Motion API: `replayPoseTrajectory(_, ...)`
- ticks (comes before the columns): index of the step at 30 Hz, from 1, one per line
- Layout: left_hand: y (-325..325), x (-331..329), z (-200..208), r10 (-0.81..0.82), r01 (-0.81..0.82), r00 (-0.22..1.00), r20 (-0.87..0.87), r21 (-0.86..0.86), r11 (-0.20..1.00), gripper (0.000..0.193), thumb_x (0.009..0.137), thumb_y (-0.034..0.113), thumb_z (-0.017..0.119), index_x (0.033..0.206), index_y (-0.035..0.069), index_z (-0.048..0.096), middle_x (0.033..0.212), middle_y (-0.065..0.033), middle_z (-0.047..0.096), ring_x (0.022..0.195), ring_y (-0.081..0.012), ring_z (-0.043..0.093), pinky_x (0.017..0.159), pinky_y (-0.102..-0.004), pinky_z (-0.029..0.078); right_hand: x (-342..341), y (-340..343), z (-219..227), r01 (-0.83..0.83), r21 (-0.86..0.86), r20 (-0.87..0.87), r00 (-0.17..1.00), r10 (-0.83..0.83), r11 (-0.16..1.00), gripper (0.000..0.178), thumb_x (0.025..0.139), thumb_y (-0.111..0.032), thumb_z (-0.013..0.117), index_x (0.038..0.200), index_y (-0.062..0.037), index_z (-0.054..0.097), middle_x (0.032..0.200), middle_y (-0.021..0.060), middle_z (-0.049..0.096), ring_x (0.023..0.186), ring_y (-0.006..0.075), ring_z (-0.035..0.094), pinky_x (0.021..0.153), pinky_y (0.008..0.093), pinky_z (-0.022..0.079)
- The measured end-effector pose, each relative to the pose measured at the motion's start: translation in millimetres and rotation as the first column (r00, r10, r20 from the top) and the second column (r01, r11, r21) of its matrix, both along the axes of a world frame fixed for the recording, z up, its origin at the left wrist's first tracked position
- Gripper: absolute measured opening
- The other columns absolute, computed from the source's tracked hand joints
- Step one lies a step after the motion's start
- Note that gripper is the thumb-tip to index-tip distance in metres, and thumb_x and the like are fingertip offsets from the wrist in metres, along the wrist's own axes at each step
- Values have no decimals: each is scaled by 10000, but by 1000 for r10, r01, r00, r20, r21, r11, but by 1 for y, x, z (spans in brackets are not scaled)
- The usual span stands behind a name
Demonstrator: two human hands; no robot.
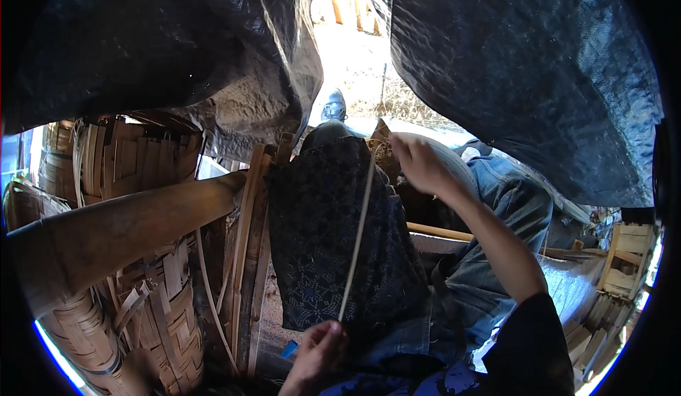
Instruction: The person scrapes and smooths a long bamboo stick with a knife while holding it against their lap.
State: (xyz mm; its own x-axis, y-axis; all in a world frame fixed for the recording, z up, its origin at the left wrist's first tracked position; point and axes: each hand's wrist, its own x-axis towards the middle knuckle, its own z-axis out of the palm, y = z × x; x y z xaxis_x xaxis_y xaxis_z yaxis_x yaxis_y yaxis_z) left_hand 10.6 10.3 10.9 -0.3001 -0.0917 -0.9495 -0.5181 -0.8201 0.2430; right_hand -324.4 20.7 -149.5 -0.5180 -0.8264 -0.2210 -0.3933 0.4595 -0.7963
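Observation:
A thin pale strip (360, 234), which looks like split bamboo, runs over a dark patterned cloth (319, 240) draped on my left leg. My left hand (318, 353), low in the middle, pinches the strip's near end between thumb and fingers. Beyond my knee, my right hand (423, 165) is closed beside the strip's far end. What its fingers hold, if anything, is hidden. Next to it stand a pointed brown piece (381, 129) and some thin curled fibres (384, 151), partly covered by the hand.
A thick bamboo pole (135, 226) crosses the left side above woven bamboo baskets (85, 332). Upright slats (245, 268) stand beside my left leg. Dark tarpaulin (525, 77) hangs ahead on both sides of a bright opening. Stacked wood pieces (628, 254) lie at the right.

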Motion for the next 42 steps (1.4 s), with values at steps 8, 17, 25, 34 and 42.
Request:
replayPoseTrajectory(8, 0, -7, -19, 4, -6, 998, -56, -37, 999, 287, 978, 319, 465, 817, 85, 509, 583, 35, 378, 448, -59, 342, 404, -217, 276, 77, 90, 73, -101, -117, -9, 995, 101, 988, 374, 970, -316, 461, 754, -17, 521, 504, 160, 546, 444, 310, 593, 379, 385, 439)
replayPoseTrajectory(17, 7, -6, -16, -79, 76, 997, -5, -215, 974, 293, 959, 337, 510, 797, 92, 508, 601, 48, 410, 471, -42, 359, 429, -202, 284, 109, 74, 73, -352, 48, -195, 915, 354, 935, 455, 937, -411, 502, 694, -27, 522, 445, 108, 530, 386, 252, 580, 368, 365, 473)
replayPoseTrajectory(25, 9, -12, -10, -134, 132, 991, 12, -262, 956, 305, 965, 324, 507, 821, 59, 557, 608, 58, 471, 490, -16, 400, 432, -182, 305, 112, 69, 64, -263, 121, -234, 930, 285, 957, 445, 937, -396, 508, 687, -27, 515, 430, 98, 518, 384, 250, 579, 366, 369, 471)
replayPoseTrajectory(34, 9, -7, -13, -76, 73, 997, -4, -210, 975, 287, 960, 309, 519, 828, 59, 566, 595, 58, 480, 458, -14, 403, 412, -171, 295, 83, 57, 63, -210, 111, -154, 962, 225, 971, 436, 955, -354, 486, 671, -26, 524, 452, 129, 525, 397, 286, 582, 357, 385, 467)
replayPoseTrajectory(42, 9, -5, -14, -79, 77, 997, -1, -203, 976, 290, 959, 311, 520, 828, 57, 570, 591, 54, 477, 455, -17, 404, 412, -171, 298, 68, 48, 37, -171, 66, -193, 964, 181, 983, 462, 961, -365, 468, 657, -22, 519, 480, 154, 537, 450, 324, 602, 412, 407, 488)
